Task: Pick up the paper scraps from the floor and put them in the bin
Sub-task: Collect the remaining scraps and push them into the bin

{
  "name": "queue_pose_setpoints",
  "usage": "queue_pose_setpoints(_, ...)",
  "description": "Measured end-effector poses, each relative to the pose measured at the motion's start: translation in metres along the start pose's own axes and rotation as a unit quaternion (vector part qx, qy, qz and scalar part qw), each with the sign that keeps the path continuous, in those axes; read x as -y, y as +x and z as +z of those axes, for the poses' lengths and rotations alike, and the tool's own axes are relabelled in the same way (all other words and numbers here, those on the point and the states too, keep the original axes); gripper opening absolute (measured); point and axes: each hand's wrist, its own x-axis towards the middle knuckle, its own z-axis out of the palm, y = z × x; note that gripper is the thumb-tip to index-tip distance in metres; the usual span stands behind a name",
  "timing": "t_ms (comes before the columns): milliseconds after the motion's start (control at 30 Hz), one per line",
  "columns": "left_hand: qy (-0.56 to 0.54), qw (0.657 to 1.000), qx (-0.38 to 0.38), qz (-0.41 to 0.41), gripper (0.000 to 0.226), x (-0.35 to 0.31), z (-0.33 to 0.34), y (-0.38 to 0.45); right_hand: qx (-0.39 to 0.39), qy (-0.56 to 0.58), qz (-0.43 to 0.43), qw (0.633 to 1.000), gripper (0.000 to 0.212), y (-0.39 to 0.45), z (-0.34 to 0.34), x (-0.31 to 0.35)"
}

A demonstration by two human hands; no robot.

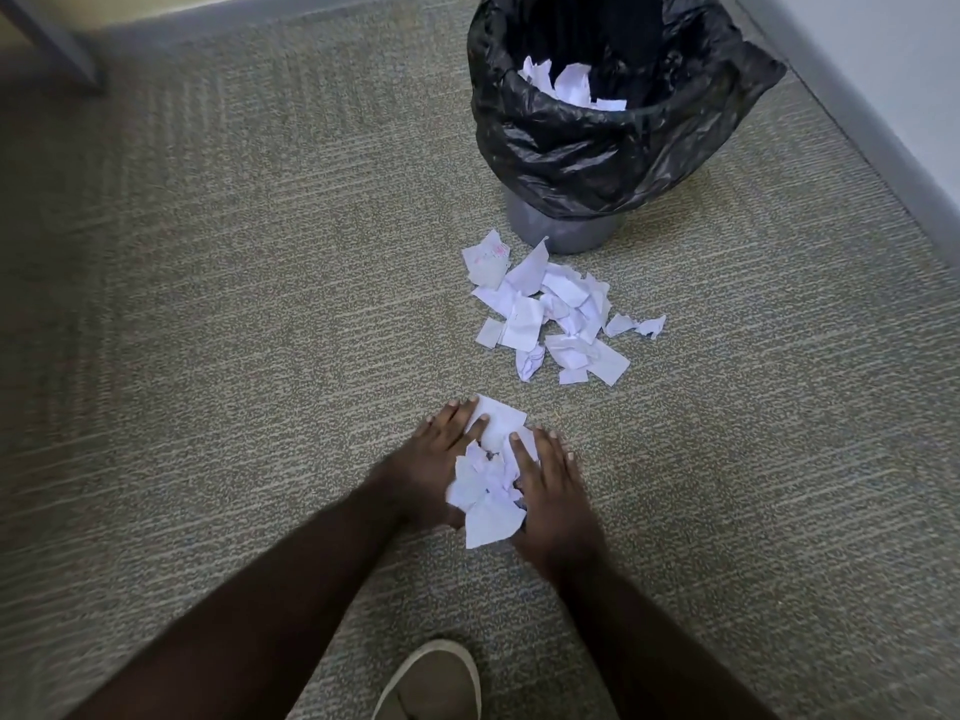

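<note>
A small heap of white paper scraps point(488, 485) lies on the carpet between my two hands. My left hand point(434, 459) presses against its left side and my right hand point(550, 485) against its right side, fingers spread flat and cupping the heap together. A larger pile of torn paper scraps point(550, 309) lies further ahead, just in front of the bin. The grey bin point(613, 148), lined with a black plastic bag, stands at the upper right and holds some scraps point(566, 85) inside.
Grey-green carpet point(260, 304) covers the floor. A wall with a grey skirting point(883, 148) runs behind and to the right of the bin. A dark furniture leg point(57, 44) shows at the top left. My shoe point(431, 683) is at the bottom edge.
</note>
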Motion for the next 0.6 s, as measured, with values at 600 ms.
queue_pose_setpoints(600,-0.006,0.998,0.059,-0.008,0.075,-0.026,0.002,0.023,-0.067,-0.059,0.014,0.996,0.056,0.02,0.029,0.011)
